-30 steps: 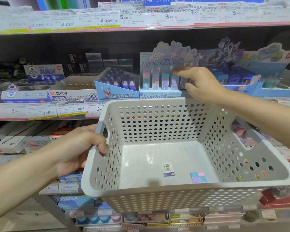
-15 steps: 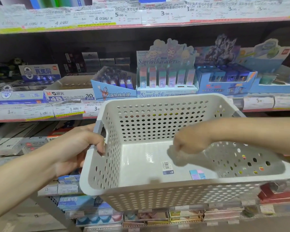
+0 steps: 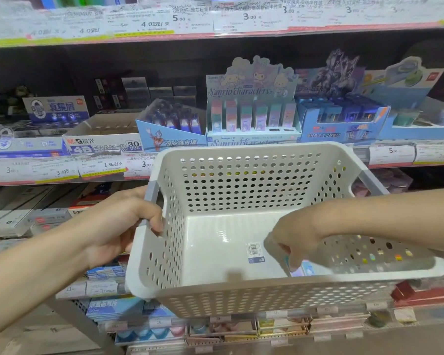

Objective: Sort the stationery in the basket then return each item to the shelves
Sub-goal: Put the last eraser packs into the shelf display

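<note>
Right hand (image 3: 296, 238) reaches into basket (image 3: 241, 294), fingers (image 3: 291, 262) curled down, tips touching small pastel eraser (image 3: 301, 271) on the floor near the front wall; grip unclear, blurred. Left hand (image 3: 116, 226) wraps left handle. Behind, Sanrio box (image 3: 251, 119) on shelf.

A stationery shop aisle. Tiered shelves (image 3: 215, 34) carry printed price tags (image 3: 249, 17) along their edges. Cardboard display boxes (image 3: 251, 116) of erasers and small boxed goods fill the rows.

Bright, even shop light – motion blur throughout, edges bowed
</note>
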